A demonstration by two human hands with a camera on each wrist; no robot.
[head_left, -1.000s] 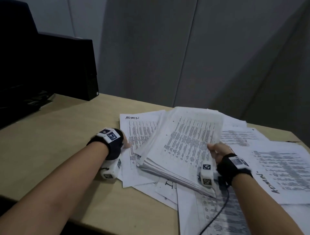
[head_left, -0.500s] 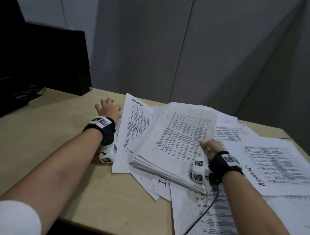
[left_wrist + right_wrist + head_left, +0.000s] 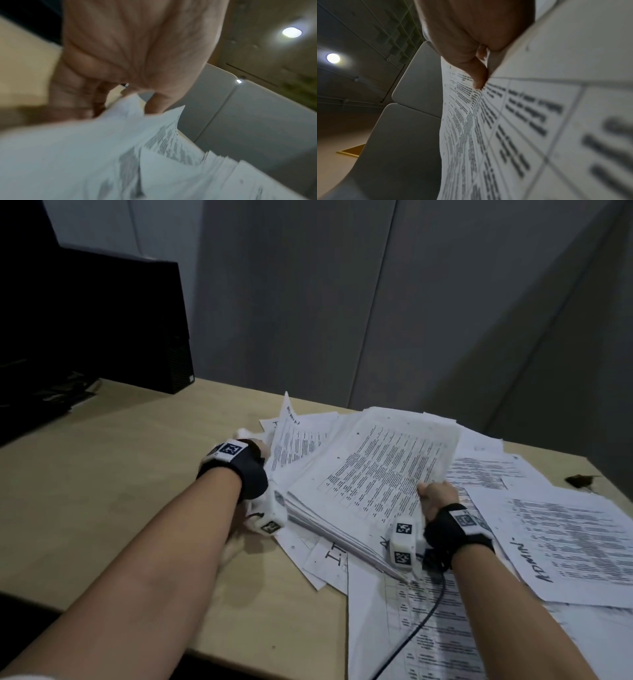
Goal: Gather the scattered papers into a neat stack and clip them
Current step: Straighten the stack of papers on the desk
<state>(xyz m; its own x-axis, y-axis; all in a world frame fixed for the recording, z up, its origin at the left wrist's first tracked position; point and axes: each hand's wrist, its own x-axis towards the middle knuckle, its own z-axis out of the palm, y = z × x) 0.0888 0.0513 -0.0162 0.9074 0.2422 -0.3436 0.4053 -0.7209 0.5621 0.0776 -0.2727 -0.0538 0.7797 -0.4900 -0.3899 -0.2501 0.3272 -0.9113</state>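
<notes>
My right hand (image 3: 435, 496) grips the near right edge of a thick stack of printed papers (image 3: 373, 474), tilted up off the desk. In the right wrist view the thumb (image 3: 479, 78) presses on the stack's top page (image 3: 530, 121). My left hand (image 3: 254, 449), mostly hidden behind its wristband, pinches loose sheets headed "ADMIN" (image 3: 291, 440) and holds them on edge against the stack's left side. The blurred left wrist view shows its curled fingers (image 3: 80, 94) on those sheets (image 3: 130, 108). A small dark object (image 3: 580, 480), perhaps a clip, lies at the far right.
More loose printed sheets (image 3: 565, 546) cover the wooden desk (image 3: 113, 491) on the right and hang over the front edge (image 3: 411, 638). A black cable (image 3: 423, 619) crosses them. A black computer tower (image 3: 120, 320) stands at the back left. Grey partition panels rise behind the desk.
My left hand went out to the far edge of the ADMIN sheets, took hold and drew them up on edge against the stack. The right hand kept its grip on the stack.
</notes>
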